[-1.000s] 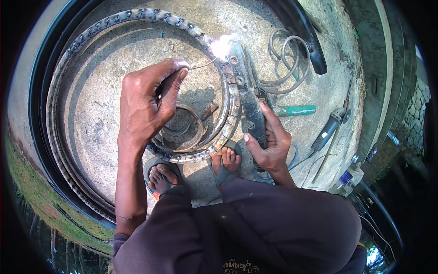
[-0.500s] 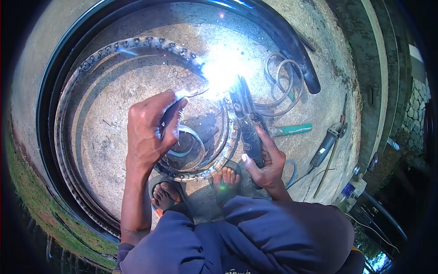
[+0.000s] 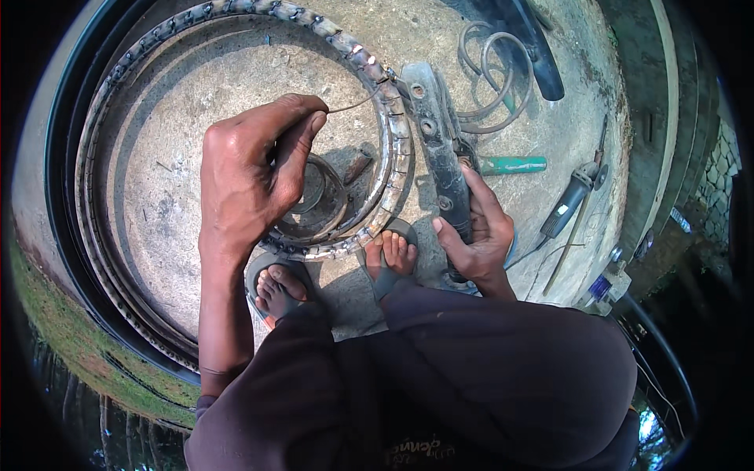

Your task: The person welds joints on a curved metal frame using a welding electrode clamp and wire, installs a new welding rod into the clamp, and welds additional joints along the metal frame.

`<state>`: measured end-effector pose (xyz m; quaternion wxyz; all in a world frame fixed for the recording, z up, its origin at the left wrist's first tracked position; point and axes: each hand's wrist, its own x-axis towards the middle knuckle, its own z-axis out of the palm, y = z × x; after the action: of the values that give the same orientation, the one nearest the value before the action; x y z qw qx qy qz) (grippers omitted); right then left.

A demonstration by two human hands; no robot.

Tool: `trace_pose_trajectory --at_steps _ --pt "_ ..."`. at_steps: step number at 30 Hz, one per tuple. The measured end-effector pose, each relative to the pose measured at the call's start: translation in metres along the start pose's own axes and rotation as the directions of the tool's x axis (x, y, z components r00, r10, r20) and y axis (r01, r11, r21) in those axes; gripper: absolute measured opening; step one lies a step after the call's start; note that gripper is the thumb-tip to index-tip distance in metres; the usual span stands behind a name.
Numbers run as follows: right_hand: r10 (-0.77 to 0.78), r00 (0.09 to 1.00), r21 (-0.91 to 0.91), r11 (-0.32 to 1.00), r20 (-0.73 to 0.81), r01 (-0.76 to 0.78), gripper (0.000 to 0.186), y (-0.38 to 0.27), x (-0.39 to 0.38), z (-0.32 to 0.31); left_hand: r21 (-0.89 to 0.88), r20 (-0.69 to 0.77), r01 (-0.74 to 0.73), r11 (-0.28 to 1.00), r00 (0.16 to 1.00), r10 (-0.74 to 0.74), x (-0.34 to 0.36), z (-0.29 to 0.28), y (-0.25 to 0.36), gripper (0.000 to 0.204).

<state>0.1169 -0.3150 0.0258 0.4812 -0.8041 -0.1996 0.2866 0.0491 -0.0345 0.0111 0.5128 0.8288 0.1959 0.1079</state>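
Observation:
My left hand [image 3: 247,169] pinches a thin wire [image 3: 355,104] between thumb and forefinger. The wire's far end reaches the outer side of a curved, segmented metal strip [image 3: 397,145] with rough weld seams, bent into a large spiral. In my right hand [image 3: 483,235] is a black welding electrode holder [image 3: 440,137], its fingers wrapped round the lower part. The holder's upper end lies close to the strip, near the wire's tip. Whether an electrode sits in its jaws is hard to make out. No arc glows.
Looped cable [image 3: 510,86] and a green-handled tool [image 3: 514,165] lie right of the holder. Farther right is an angle grinder [image 3: 569,204] beside a thin rod. A black curved tube [image 3: 56,188] runs round the left side. My sandalled feet [image 3: 279,290] stand by the spiral's near edge.
The bright welding arc has gone out. The strip and other things on the ground sit higher in view. Both hands keep their grips, and the holder's upper end is now right of the strip.

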Motion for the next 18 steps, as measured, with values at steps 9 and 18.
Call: trace_pose_trajectory --at_steps 9,18 --pt "0.026 1.000 -0.025 0.999 0.011 -0.026 0.070 -0.0008 0.0010 0.0000 0.024 0.011 0.026 0.999 1.000 -0.027 0.0065 0.0094 -0.0008 0.010" --pt "0.051 0.998 -0.058 0.997 0.023 -0.050 0.068 0.0032 0.0006 0.0028 0.021 0.022 0.102 0.995 0.994 -0.103 0.0083 0.0088 0.0007 0.012"
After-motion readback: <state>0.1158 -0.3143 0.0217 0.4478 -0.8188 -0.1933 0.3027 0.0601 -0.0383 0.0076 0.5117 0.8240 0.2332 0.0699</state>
